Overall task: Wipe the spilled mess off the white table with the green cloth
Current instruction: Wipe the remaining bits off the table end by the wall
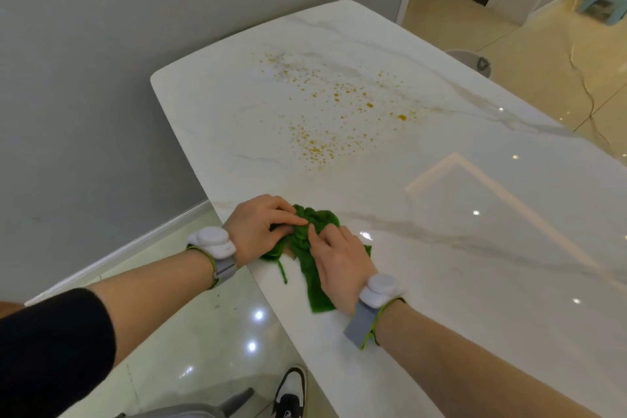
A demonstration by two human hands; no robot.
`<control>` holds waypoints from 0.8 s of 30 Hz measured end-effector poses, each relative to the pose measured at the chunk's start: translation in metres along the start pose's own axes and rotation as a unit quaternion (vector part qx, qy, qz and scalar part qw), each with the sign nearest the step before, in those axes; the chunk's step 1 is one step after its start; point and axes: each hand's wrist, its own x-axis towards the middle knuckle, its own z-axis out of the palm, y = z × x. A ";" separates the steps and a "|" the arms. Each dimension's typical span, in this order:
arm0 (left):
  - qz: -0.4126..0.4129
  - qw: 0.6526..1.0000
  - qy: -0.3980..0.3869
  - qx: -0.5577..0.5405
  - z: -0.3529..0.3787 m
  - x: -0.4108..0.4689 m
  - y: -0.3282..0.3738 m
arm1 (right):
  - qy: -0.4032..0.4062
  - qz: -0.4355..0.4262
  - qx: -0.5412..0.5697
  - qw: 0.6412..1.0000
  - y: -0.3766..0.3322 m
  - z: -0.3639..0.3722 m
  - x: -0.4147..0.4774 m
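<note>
A crumpled green cloth (312,265) lies on the white marble table (475,248) near its front left edge. My left hand (261,227) grips the bunched top of the cloth with curled fingers. Beside it, my right hand (339,261) lies over the cloth's right side and pinches its folds. One end of the cloth trails toward me from under the right hand. An orange-yellow spill (332,112) of many small drops is scattered over the middle of the table, well beyond both hands.
A grey wall (84,78) runs along the table's left side with a narrow strip of glossy floor (203,332) between. A round grey seat (471,61) stands past the table's right edge and a blue stool (604,7) far back right. My shoe (290,390) is below.
</note>
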 end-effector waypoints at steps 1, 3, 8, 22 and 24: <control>0.000 1.000 -0.005 0.003 0.000 0.007 -0.001 | -0.002 -0.003 -0.004 1.000 0.007 -0.001 0.004; -0.027 1.000 0.012 0.001 -0.001 0.023 -0.003 | 0.001 0.007 -0.008 1.000 0.016 -0.003 0.026; -0.110 0.991 0.068 -0.012 0.007 0.033 0.001 | 0.024 0.082 -0.033 0.996 0.015 0.004 0.058; -0.126 0.989 0.080 -0.012 -0.011 0.012 -0.024 | 0.010 0.029 -0.028 0.999 -0.003 0.017 0.071; -0.142 0.985 0.093 -0.014 -0.007 0.008 -0.023 | 0.011 0.051 -0.041 0.998 -0.011 0.024 0.071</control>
